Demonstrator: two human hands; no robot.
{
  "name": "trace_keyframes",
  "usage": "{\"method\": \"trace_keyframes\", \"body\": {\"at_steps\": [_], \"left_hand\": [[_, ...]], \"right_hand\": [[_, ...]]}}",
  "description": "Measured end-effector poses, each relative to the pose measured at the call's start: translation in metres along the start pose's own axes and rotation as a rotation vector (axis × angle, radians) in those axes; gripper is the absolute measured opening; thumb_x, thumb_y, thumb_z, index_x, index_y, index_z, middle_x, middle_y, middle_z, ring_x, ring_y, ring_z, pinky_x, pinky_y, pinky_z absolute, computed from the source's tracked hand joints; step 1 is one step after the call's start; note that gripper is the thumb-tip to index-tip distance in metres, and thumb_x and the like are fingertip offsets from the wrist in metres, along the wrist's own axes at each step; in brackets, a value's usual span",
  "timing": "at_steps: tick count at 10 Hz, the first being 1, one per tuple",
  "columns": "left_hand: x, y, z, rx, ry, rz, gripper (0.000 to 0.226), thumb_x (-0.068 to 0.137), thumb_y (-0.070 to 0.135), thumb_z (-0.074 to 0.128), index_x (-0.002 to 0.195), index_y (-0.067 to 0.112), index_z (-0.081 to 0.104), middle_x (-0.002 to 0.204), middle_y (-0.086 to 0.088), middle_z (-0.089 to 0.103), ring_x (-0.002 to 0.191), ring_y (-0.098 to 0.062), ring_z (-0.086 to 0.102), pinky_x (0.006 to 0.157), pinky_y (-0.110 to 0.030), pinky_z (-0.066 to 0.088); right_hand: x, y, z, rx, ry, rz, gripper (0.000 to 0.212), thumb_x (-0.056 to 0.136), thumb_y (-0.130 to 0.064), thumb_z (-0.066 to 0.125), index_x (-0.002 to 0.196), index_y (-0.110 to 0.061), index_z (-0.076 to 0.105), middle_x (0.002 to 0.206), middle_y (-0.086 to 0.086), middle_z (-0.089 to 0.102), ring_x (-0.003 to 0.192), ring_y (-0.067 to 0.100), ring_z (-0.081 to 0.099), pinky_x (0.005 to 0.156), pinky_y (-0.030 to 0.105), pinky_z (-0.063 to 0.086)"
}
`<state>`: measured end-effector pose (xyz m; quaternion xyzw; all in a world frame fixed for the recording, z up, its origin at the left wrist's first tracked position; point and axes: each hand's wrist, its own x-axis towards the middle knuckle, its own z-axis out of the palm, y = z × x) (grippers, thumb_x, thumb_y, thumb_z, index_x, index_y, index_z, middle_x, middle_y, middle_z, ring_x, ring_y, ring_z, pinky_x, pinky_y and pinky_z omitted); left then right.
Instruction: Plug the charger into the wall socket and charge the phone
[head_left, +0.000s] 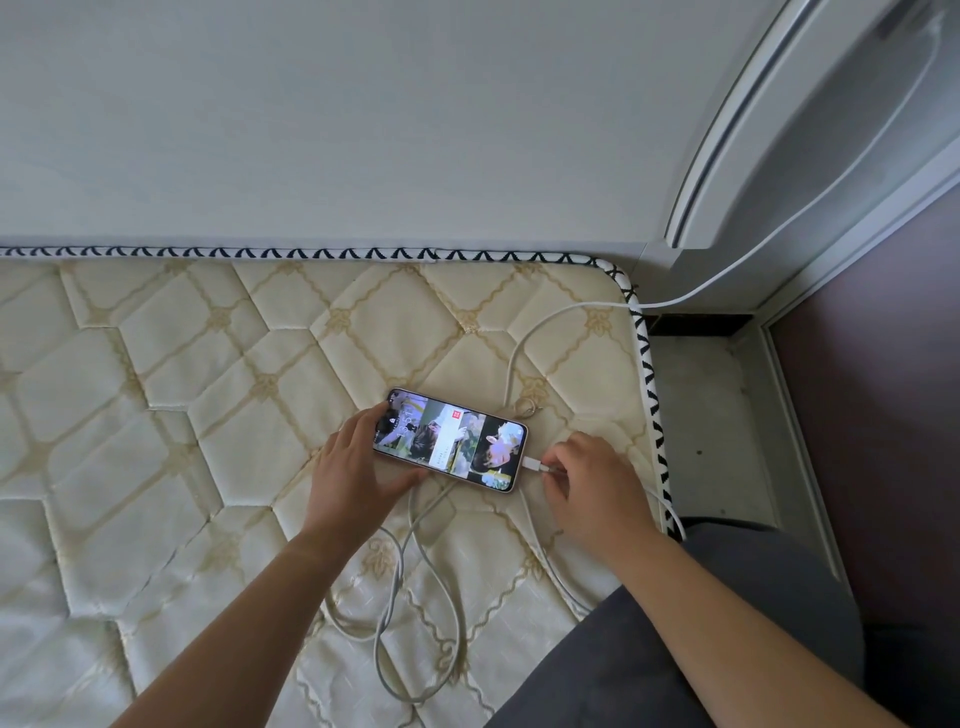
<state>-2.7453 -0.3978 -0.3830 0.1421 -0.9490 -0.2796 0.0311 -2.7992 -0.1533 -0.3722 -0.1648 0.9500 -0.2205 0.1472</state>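
A phone (451, 439) with its screen lit lies flat on the quilted cream mattress (208, 415). My left hand (358, 467) grips its left end, thumb under the near edge. My right hand (587, 483) pinches the white cable plug (537, 465), which sits in the phone's right end. The white charging cable (727, 270) runs from the mattress up to the top right along a white frame; the wall socket is out of view. More cable loops (410, 623) lie on the mattress near me.
A white wall (363, 130) rises behind the mattress. The mattress edge with black-and-white trim (649, 374) drops to a gap and dark floor (872, 415) on the right. My knee in grey fabric (675, 649) rests at the lower right.
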Motion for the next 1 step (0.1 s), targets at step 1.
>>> {"method": "trace_keyframes", "body": {"at_steps": [1], "left_hand": [[0.0000, 0.0003, -0.0059, 0.005, -0.039, -0.001, 0.086, 0.063, 0.035, 0.081, 0.135, 0.011, 0.041, 0.135, -0.011, 0.050, 0.119, -0.032, 0.049, 0.099, -0.043, 0.039]], "right_hand": [[0.0019, 0.0015, -0.0102, 0.060, 0.053, 0.023, 0.027, 0.083, -0.025, 0.057, 0.109, -0.015, 0.057, 0.106, 0.004, 0.057, 0.102, 0.024, 0.051, 0.086, 0.041, 0.042]]}}
